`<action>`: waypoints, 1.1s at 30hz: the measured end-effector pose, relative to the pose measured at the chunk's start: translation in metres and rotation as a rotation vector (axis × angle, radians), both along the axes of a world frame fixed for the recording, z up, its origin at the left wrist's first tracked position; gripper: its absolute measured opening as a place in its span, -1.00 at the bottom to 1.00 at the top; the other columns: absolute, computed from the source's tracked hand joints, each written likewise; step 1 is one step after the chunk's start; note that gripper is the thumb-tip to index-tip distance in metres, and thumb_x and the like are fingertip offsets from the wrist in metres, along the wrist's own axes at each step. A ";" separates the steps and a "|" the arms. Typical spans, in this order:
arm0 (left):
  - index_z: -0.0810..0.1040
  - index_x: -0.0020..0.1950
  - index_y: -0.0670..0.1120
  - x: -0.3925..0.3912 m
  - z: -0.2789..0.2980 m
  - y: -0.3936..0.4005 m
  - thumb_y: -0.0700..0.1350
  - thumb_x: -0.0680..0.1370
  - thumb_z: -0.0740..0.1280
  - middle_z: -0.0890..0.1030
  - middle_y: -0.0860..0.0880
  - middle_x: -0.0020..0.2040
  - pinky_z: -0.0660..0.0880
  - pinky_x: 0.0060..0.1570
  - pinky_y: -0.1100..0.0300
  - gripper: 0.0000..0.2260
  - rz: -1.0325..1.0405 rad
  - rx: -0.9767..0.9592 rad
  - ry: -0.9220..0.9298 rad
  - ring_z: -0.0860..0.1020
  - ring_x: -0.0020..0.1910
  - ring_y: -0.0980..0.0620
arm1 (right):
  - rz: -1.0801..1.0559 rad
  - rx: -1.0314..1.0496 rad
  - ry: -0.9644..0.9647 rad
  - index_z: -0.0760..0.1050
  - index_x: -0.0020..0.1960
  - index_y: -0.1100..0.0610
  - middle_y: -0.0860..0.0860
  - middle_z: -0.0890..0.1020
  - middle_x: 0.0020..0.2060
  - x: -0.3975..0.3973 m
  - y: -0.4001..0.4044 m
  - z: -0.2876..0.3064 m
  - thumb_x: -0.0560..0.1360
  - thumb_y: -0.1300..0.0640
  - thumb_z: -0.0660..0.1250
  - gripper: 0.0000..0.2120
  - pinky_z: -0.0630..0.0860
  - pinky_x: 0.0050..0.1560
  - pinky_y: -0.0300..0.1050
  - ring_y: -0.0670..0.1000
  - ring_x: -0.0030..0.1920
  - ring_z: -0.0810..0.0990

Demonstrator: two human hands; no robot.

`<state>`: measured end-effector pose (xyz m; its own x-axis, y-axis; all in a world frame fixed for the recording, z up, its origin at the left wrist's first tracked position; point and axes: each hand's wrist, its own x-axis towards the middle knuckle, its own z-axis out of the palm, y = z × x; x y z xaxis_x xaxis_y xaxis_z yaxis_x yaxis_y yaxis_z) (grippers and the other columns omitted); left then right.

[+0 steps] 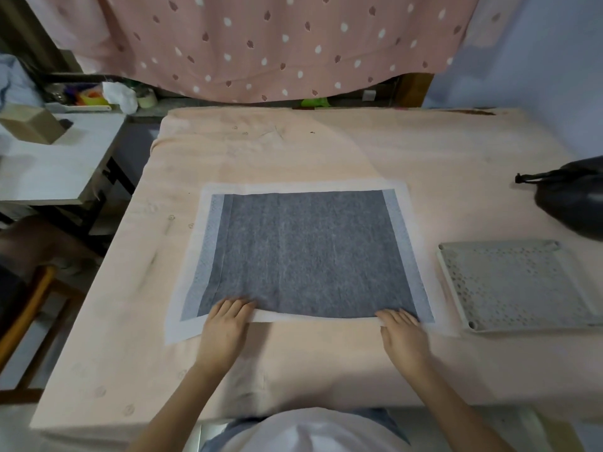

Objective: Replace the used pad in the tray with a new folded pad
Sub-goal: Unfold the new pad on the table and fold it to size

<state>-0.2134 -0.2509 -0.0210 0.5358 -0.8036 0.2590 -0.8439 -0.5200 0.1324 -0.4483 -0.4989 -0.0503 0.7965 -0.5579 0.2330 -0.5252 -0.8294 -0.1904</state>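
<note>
A new pad (310, 252) with a dark grey middle and a white border lies spread out on the peach-covered table. Its near edge is turned up between my hands, and the white underside shows there. My left hand (225, 324) grips that edge left of centre, fingers lying on the grey face. My right hand (403, 331) grips the same edge near the right corner. The near left corner of the pad still lies flat. The grey perforated tray (452, 278) sits to the right of the pad, with no pad seen on it.
A tied black bag (574, 197) lies at the table's right edge behind the tray. A white side table (55, 164) with a cardboard box (31, 123) stands to the left. A pink spotted curtain (267, 44) hangs behind the table.
</note>
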 end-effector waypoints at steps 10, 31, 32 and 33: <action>0.62 -0.14 -0.17 0.015 0.038 -0.038 -0.16 0.42 0.08 0.61 -0.07 -0.21 0.30 -0.03 0.12 -0.69 0.193 -0.181 0.051 0.58 -0.20 -0.15 | -0.209 0.004 -0.215 0.59 -0.13 0.24 0.10 0.64 -0.29 0.049 -0.009 0.050 0.33 0.29 0.23 -0.80 0.54 -0.13 0.07 0.18 -0.27 0.61; 0.35 -0.42 -0.14 0.091 0.250 -0.081 -0.01 0.38 0.09 0.32 0.00 -0.55 0.27 -0.47 0.15 -0.74 -0.151 -0.524 -0.070 0.34 -0.52 -0.07 | -0.136 -0.313 -0.888 0.34 -0.52 0.23 0.11 0.35 -0.61 0.111 -0.064 0.258 0.32 0.22 0.08 -0.74 0.14 -0.30 -0.10 0.10 -0.53 0.30; 0.33 -0.42 -0.12 0.094 0.263 -0.079 0.00 0.37 0.08 0.32 -0.01 -0.55 0.24 -0.47 0.19 -0.75 -0.168 -0.522 -0.077 0.34 -0.52 -0.09 | -0.126 -0.310 -0.885 0.30 -0.52 0.18 0.08 0.30 -0.61 0.111 -0.065 0.269 0.34 0.21 0.08 -0.74 0.15 -0.29 -0.13 0.08 -0.54 0.25; 0.31 -0.42 -0.10 0.099 0.275 -0.078 0.01 0.37 0.08 0.32 -0.02 -0.55 0.22 -0.46 0.20 -0.77 -0.167 -0.529 -0.090 0.34 -0.50 -0.11 | -0.121 -0.314 -0.870 0.27 -0.51 0.14 0.05 0.26 -0.60 0.112 -0.067 0.281 0.35 0.20 0.08 -0.74 0.15 -0.26 -0.14 0.07 -0.53 0.21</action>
<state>-0.1145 -0.3290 0.2536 0.3699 -0.6236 0.6887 -0.9289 -0.2611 0.2625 -0.3359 -0.5662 0.2305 0.2115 -0.4358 0.8749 -0.3896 -0.8585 -0.3335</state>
